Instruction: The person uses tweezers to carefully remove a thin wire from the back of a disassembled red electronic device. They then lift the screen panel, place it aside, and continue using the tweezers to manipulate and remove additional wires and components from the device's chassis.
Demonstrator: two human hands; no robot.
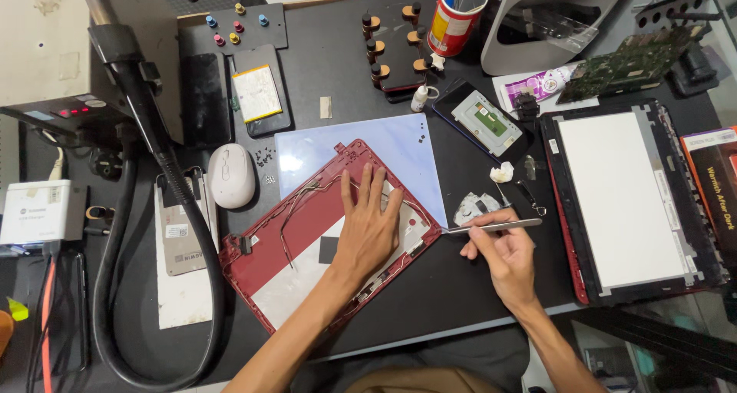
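My hands over a red laptop lid on a crowded black workbench.

My left hand [370, 228] lies flat, fingers spread, on the red laptop lid [307, 247], which sits tilted across a pale blue mat [399, 147]; my right hand [503, 255] pinches metal tweezers [495, 226] at the lid's right corner; a white mouse [231, 175] lies to the left, a bare display panel [622, 201] to the right, a red pen can [454, 17] at the back, all on the black table [461, 285].

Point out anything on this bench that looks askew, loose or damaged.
The red laptop lid shell lies diagonally under the left hand, its thin wires loose and curling. Tiny screws are scattered by the white mouse. The right hand holds tweezers. No damage is visible.
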